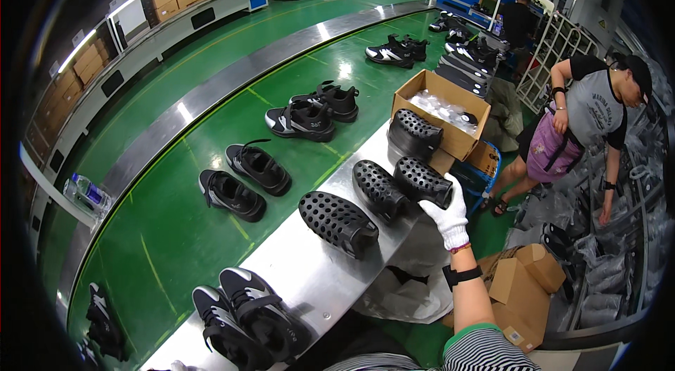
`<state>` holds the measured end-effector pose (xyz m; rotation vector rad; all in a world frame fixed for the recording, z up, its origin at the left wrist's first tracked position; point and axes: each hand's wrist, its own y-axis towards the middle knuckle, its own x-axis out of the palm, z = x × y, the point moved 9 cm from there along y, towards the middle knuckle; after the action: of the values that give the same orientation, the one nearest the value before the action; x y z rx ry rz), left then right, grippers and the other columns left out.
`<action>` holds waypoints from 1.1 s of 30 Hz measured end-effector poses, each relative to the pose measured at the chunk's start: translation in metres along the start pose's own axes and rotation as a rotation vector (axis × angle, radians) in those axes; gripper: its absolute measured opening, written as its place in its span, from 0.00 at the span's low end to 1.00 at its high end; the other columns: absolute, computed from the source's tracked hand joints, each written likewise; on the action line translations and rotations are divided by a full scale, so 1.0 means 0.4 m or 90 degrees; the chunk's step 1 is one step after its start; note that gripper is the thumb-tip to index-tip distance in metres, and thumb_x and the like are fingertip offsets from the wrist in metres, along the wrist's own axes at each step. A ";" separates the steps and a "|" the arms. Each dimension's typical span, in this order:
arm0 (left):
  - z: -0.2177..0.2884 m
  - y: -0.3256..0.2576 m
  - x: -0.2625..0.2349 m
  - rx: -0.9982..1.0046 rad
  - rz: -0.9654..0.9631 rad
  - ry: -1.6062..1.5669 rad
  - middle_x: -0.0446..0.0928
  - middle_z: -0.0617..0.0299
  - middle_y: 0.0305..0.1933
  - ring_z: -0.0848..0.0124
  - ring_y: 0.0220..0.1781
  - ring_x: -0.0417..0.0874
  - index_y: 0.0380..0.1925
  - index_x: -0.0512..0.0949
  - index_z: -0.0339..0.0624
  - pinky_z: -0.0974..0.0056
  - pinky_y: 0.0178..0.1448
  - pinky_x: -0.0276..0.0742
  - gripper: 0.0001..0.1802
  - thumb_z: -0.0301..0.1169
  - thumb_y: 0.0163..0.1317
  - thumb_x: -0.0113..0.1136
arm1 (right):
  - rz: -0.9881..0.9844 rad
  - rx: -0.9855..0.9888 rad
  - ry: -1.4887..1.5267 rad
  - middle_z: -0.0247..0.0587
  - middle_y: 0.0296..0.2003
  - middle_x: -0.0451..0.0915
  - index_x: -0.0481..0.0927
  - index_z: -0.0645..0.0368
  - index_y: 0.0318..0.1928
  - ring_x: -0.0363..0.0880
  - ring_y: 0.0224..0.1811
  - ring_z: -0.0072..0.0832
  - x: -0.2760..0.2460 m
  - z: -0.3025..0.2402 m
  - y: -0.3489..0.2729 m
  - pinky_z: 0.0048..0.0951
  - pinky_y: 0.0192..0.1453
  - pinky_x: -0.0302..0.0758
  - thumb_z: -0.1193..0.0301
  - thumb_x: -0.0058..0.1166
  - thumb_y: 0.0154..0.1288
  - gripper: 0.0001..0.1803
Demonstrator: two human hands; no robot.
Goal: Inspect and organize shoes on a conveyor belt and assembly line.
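My right hand (448,213), in a white glove, closes on the near end of a black shoe form (420,178) with round holes, at the metal ledge. Beside it lie a second perforated form (378,187) and a larger one (336,222), with another (415,133) farther along by the open carton. Nearer to me, a pair of black shoes with grey-white toes (246,315) stands on the ledge. A sliver of white at the lower edge looks like my left hand (184,367); its fingers are hidden.
A green conveyor belt (165,251) beyond the ledge carries several pairs of black shoes (299,118). An open carton (450,139) holds clear plastic packets. Right of me are a cardboard box (517,294), a bin of plastic-wrapped items (601,280) and a standing person (583,111).
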<state>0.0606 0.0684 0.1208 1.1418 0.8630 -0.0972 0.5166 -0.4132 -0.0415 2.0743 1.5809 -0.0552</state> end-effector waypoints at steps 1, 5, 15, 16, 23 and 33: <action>-0.004 -0.003 0.000 -0.007 -0.001 -0.005 0.82 0.42 0.57 0.50 0.55 0.85 0.58 0.80 0.26 0.53 0.60 0.83 0.18 0.25 0.72 0.64 | 0.010 0.016 0.037 0.48 0.62 0.78 0.69 0.59 0.71 0.79 0.63 0.39 -0.002 0.005 -0.010 0.40 0.70 0.76 0.59 0.85 0.44 0.55; -0.016 -0.013 -0.005 -0.009 0.014 -0.016 0.83 0.44 0.58 0.53 0.55 0.85 0.59 0.79 0.27 0.56 0.61 0.82 0.19 0.24 0.71 0.65 | 0.067 0.033 0.225 0.42 0.60 0.79 0.69 0.58 0.71 0.80 0.61 0.32 -0.033 -0.019 -0.065 0.37 0.67 0.78 0.72 0.82 0.49 0.49; 0.011 -0.003 -0.022 0.000 0.026 -0.015 0.83 0.43 0.57 0.51 0.54 0.85 0.58 0.79 0.25 0.55 0.61 0.82 0.18 0.24 0.71 0.65 | 0.087 0.032 0.313 0.42 0.59 0.77 0.67 0.64 0.71 0.79 0.58 0.31 -0.153 -0.231 -0.174 0.33 0.64 0.78 0.66 0.73 0.54 0.45; 0.016 0.000 -0.029 0.003 0.028 -0.014 0.83 0.43 0.56 0.51 0.54 0.85 0.57 0.79 0.25 0.55 0.61 0.82 0.18 0.24 0.71 0.66 | 0.073 -0.005 0.330 0.42 0.59 0.78 0.66 0.64 0.71 0.80 0.57 0.31 -0.157 -0.271 -0.190 0.33 0.64 0.79 0.64 0.73 0.53 0.46; 0.002 0.008 -0.031 -0.035 0.010 -0.041 0.83 0.41 0.55 0.49 0.54 0.85 0.57 0.79 0.25 0.54 0.60 0.82 0.18 0.25 0.71 0.65 | -0.397 -0.045 0.106 0.49 0.56 0.80 0.72 0.66 0.65 0.81 0.58 0.37 -0.028 -0.499 -0.407 0.36 0.63 0.80 0.61 0.81 0.49 0.45; -0.008 0.008 -0.060 -0.041 0.021 -0.096 0.83 0.41 0.55 0.50 0.52 0.86 0.56 0.79 0.24 0.54 0.58 0.83 0.17 0.24 0.71 0.64 | -0.218 -0.233 -0.137 0.63 0.59 0.77 0.69 0.67 0.68 0.79 0.58 0.58 0.255 -0.550 -0.473 0.51 0.64 0.78 0.53 0.78 0.53 0.49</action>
<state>0.0440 0.0643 0.1380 1.0739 0.7087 -0.1256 0.3161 -0.1951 0.0412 1.4579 1.6522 -0.0993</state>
